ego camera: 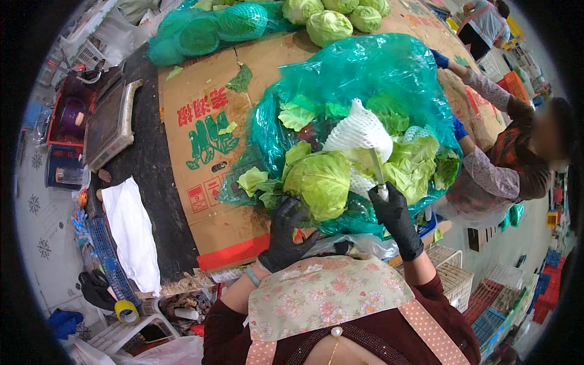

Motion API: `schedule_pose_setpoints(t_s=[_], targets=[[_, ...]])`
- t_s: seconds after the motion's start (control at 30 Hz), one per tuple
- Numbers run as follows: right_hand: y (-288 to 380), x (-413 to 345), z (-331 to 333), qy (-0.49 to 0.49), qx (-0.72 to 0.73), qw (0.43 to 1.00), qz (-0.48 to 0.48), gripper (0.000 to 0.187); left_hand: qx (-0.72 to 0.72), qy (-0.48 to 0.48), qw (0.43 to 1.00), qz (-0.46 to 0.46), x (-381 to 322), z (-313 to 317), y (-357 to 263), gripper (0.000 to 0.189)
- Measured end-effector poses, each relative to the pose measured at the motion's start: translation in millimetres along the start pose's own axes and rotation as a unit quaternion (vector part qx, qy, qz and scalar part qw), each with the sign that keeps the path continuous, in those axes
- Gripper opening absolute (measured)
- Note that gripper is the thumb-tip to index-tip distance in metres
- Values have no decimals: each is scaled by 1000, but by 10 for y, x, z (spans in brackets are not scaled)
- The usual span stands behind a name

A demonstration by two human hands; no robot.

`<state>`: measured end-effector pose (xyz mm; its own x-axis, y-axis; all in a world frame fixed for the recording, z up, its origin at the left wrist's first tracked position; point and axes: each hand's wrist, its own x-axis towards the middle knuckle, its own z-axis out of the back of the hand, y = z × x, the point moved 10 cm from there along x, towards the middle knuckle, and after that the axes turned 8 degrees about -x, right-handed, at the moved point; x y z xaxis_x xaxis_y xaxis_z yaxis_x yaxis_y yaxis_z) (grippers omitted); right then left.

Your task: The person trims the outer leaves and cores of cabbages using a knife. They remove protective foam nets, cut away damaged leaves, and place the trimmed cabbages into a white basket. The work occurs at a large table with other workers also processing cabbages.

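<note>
A green cabbage (319, 182) sits in front of me at the near edge of an open teal plastic bag (360, 54). My left hand (289, 232), in a black glove, holds it from the lower left, with the thumb low at its near side. In my black-gloved right hand (396, 219) is a knife (378, 169), its blade pointing away from me, just right of the cabbage. White foam netting (358, 127) lies beyond the blade. Loose cabbage leaves (410, 164) are spread inside the bag, and another leaf (252, 181) lies left of the cabbage.
Printed cardboard (255, 123) covers the table. Several cabbages (329, 27) and green-netted ones (242, 20) lie at the far side. A co-worker (497, 164) in blue gloves stands at the right. On the left are a tray-like scale (112, 123) and a white cloth (130, 232).
</note>
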<state>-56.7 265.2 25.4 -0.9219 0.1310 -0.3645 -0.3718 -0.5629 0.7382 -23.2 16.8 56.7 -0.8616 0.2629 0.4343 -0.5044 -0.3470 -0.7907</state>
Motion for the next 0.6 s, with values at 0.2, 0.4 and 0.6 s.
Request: schedule_pose_setpoints(t_s=[0.2, 0.4, 0.6], targets=[[644, 315, -299, -9, 13, 977, 213, 29, 213, 38, 976, 7, 614, -403, -276, 79], [843, 984, -596, -106, -64, 960, 252, 37, 224, -10, 974, -41, 807, -15, 22, 39], [786, 1171, -905, -73, -180, 960, 203, 42, 53, -122, 991, 18, 138, 805, 254, 29]])
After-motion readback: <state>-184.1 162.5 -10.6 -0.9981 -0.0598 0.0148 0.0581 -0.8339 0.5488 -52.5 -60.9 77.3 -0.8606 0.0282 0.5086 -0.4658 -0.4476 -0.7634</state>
